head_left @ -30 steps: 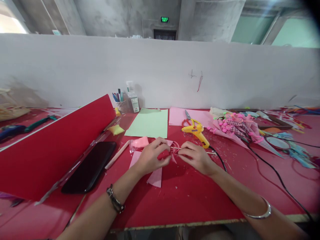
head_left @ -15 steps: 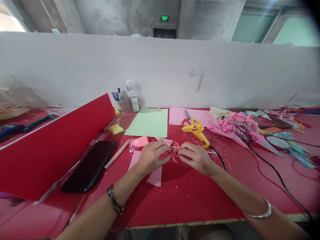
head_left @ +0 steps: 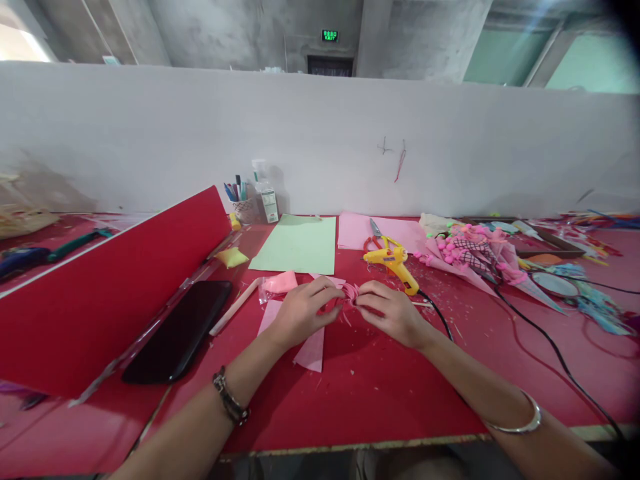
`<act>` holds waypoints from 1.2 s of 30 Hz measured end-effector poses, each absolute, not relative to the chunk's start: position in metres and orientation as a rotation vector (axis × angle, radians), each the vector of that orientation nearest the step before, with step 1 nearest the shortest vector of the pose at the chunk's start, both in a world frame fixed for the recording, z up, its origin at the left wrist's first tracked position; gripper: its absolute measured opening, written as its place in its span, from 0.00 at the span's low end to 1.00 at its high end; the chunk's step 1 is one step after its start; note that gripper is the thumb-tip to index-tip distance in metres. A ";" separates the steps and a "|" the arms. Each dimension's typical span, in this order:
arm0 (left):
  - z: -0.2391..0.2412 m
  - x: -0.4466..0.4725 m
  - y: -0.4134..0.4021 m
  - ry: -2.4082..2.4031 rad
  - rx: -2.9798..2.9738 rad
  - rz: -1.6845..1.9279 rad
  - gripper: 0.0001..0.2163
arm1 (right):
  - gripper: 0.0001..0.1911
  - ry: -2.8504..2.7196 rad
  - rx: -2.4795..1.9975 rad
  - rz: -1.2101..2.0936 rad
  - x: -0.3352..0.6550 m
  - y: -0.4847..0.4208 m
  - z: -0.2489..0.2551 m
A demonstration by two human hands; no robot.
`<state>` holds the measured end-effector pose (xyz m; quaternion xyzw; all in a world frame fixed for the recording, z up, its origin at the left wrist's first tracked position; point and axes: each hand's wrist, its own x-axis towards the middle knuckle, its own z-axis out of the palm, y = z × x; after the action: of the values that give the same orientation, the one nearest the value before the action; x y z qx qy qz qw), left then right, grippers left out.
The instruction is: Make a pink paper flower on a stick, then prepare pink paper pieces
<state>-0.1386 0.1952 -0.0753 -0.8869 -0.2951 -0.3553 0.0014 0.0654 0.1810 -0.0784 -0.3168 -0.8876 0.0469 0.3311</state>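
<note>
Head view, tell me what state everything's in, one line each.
Left hand, fingers bent at the pink strips, grip unclear
Right hand, likewise
Pink strips, looped
Glue gun, lying down, cord attached
Scissors, partly hidden
Phone, flat, screen dark
Bottle, upright
Pen cup, upright, holding pens
Exit sign, lit

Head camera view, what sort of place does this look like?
Probably a craft workshop: a yellow glue gun and scissors lie on the red table, with green paper and pink paper nearby.
</note>
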 end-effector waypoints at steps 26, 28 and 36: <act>-0.075 -0.131 0.189 -0.955 -2.767 -1.005 0.04 | 0.06 -2.292 -0.871 0.176 0.060 0.178 -0.078; -0.075 -0.130 0.188 -0.949 -2.749 -1.012 0.03 | 0.07 -2.288 -0.879 0.169 0.060 0.178 -0.078; -0.076 -0.127 0.185 -0.913 -2.760 -0.983 0.04 | 0.07 -2.311 -0.847 0.156 0.060 0.178 -0.080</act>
<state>-0.1275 0.1847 -0.0760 -0.8988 -0.2972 -0.3200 0.0365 0.0598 0.1784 -0.0802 -0.3239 -0.8841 0.0597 0.3314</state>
